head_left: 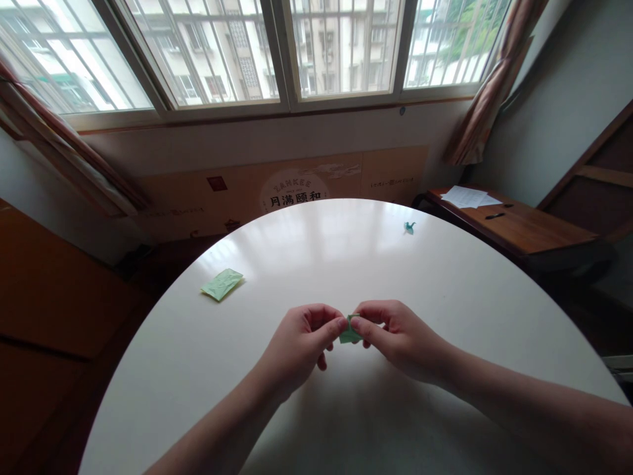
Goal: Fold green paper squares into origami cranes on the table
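Note:
Between my two hands is a small folded piece of green paper [350, 334], held up just above the white table. My left hand [306, 340] pinches its left edge between thumb and forefinger. On the other side, the thumb and forefinger of my right hand [395, 336] grip the paper's upper right part. My fingertips hide much of the folds. A flat, creased light green paper piece [222, 285] lies on the table to the left. Toward the far right edge sits a small teal folded paper figure [409, 227].
The round white table [316, 244] fills the middle of the view. A wooden side table [534, 227] with white paper sheets [467, 196] stands at the right. Behind are a printed cardboard panel [346, 175], barred windows [217, 53] and curtains [489, 99].

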The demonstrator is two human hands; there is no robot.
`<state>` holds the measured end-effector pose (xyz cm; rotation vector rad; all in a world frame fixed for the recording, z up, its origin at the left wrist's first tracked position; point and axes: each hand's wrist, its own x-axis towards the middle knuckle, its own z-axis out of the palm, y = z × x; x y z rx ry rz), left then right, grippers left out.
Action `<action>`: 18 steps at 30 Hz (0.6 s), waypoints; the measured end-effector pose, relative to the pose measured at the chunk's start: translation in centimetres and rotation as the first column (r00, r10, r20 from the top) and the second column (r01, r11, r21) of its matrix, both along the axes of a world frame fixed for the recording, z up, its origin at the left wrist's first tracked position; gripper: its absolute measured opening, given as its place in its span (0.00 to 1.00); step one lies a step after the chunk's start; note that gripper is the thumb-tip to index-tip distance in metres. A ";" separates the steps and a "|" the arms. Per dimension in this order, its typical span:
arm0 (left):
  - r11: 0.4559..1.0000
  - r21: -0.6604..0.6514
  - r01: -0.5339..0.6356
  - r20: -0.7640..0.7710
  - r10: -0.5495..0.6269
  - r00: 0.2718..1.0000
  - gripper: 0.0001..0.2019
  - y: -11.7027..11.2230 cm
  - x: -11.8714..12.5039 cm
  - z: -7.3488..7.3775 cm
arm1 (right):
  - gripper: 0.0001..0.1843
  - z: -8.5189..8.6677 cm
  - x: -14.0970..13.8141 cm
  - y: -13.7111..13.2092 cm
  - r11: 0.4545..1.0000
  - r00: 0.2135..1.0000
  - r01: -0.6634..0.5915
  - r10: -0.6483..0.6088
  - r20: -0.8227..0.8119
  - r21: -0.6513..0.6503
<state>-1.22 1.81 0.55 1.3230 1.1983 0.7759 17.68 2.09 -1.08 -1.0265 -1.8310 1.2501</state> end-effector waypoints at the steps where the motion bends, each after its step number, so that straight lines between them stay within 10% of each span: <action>1: 1.000 0.024 0.010 -0.021 -0.009 1.000 0.14 0.0 -0.1 0.0 | 0.16 0.1 0.0 0.0 1.000 1.000 -0.003 0.003 0.001 0.005; 9: 0.984 0.152 0.092 -0.165 -0.067 0.984 0.10 -0.3 -0.1 0.1 | 0.10 0.0 -0.1 0.2 0.999 0.999 -0.022 0.021 -0.025 -0.040; 18: 0.997 0.030 0.073 0.009 -0.073 0.997 0.10 -0.2 -0.3 -0.2 | 0.10 -0.2 -0.2 0.3 0.999 0.994 0.049 -0.049 -0.102 -0.006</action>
